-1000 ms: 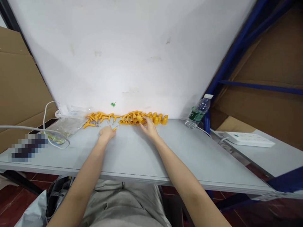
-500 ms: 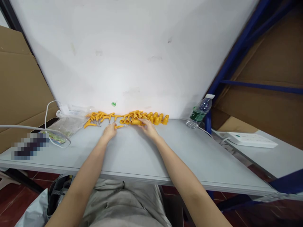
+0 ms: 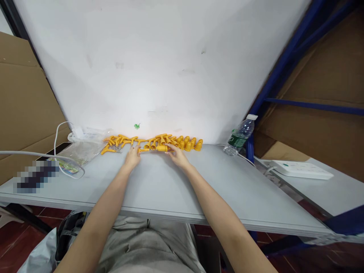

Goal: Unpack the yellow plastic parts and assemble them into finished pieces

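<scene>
My left hand (image 3: pixel 132 157) is closed on a yellow corkscrew (image 3: pixel 144 150), whose ribbed yellow shaft and metal spiral point right. My right hand (image 3: pixel 176 155) grips a yellow cup-shaped cap (image 3: pixel 162 148), lying sideways in its fingers. A small gap separates the spiral's tip from the cap. Beyond my left hand lie several yellow T-shaped handles (image 3: pixel 123 137) with metal spirals. Past my right hand, several yellow cups (image 3: pixel 187 145) stand in rows by the wall, and yellow handled pieces with cups (image 3: pixel 153 145) rest behind the gap between my hands.
A water bottle (image 3: pixel 241 135) leans at the right end of the grey table (image 3: pixel 159 185). On the left are a clear plastic bag (image 3: pixel 78 151), a white cable (image 3: pixel 55 137) and a pixelated dark object (image 3: pixel 36 176). A white power strip (image 3: pixel 301 169) sits on the right-hand surface.
My right hand has drawn the yellow cap slightly left, toward the corkscrew. My left hand has stayed almost in place, with the corkscrew raised a little.
</scene>
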Demonstrator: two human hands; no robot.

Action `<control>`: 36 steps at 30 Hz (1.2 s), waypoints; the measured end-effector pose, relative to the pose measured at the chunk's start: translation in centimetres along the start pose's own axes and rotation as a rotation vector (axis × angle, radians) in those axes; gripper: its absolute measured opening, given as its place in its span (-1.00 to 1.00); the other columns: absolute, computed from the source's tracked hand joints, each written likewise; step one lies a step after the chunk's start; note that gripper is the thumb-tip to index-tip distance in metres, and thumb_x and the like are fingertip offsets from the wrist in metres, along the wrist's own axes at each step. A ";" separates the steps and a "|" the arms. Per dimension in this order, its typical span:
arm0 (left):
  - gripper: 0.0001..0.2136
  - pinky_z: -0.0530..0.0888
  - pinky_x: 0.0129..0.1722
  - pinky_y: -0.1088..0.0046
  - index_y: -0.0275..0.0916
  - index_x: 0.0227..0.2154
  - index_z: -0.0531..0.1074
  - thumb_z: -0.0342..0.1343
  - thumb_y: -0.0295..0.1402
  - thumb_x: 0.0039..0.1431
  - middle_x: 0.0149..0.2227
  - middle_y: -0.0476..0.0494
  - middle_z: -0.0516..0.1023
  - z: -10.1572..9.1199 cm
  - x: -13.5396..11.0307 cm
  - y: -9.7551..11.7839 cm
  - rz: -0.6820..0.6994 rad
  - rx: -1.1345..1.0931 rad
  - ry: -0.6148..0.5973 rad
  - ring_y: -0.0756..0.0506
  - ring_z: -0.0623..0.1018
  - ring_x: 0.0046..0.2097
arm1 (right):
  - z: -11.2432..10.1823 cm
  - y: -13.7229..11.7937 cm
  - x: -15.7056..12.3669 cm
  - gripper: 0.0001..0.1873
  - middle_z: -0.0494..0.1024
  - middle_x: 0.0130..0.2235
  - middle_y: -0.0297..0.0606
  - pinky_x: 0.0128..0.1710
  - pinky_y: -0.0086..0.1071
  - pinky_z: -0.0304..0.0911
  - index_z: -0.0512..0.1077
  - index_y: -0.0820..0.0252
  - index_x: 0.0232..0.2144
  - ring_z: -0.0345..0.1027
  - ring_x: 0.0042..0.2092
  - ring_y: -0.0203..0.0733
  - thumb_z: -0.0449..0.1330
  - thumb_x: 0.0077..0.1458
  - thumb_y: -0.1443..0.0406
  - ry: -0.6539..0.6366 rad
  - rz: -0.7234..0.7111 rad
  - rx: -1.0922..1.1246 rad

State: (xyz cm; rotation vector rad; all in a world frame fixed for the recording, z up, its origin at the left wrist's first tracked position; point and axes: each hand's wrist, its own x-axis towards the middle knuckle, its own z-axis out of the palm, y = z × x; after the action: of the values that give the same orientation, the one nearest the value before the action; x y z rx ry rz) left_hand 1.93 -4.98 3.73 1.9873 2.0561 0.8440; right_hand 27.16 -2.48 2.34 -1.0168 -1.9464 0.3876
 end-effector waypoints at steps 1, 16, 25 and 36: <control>-0.63 0.44 0.00 0.29 -0.12 0.08 0.39 -0.02 -0.46 0.23 -0.06 -0.23 0.48 0.1 0.0 -0.1 0.000 -0.002 0.013 -0.19 0.54 -0.05 | 0.0 0.0 0.0 -0.55 0.52 0.11 -0.11 0.06 -0.06 0.36 0.43 0.10 0.09 0.51 -0.03 -0.04 0.17 0.13 0.30 0.007 -0.002 0.000; -0.64 0.47 -0.02 0.33 -0.18 0.09 0.38 0.01 -0.45 0.24 -0.09 -0.21 0.44 0.8 -0.1 0.2 0.212 -0.129 -0.008 -0.11 0.53 -0.16 | -0.1 -1.1 0.2 -0.53 0.51 0.13 -0.14 0.06 -0.07 0.37 0.43 0.09 0.12 0.51 -0.07 -0.08 0.17 0.14 0.27 -0.037 -0.006 0.070; -0.69 0.47 -0.13 0.34 -0.19 0.02 0.40 0.03 -0.43 0.22 -0.18 -0.16 0.42 1.2 0.3 -0.7 0.345 -0.176 0.115 -0.05 0.48 -0.31 | -1.0 -1.6 0.4 -0.50 0.58 0.00 -0.11 0.01 -0.13 0.38 0.41 0.16 0.16 0.50 -0.10 -0.08 0.18 0.17 0.24 -0.092 0.005 0.061; -0.73 0.47 -0.09 0.32 -0.21 -0.01 0.41 0.02 -0.44 0.24 -0.17 -0.18 0.46 1.6 0.7 -0.9 0.451 -0.259 0.204 -0.08 0.50 -0.23 | -1.5 -2.1 1.0 -0.50 0.59 -0.03 -0.08 0.02 -0.12 0.33 0.43 0.16 0.12 0.49 -0.12 -0.05 0.22 0.13 0.19 -0.106 0.058 0.095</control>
State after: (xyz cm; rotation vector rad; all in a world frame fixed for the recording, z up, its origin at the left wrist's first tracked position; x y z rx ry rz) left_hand 1.89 -3.78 2.17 2.3221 1.4943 1.3690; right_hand 27.00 -3.20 5.01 -1.0109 -1.9761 0.5714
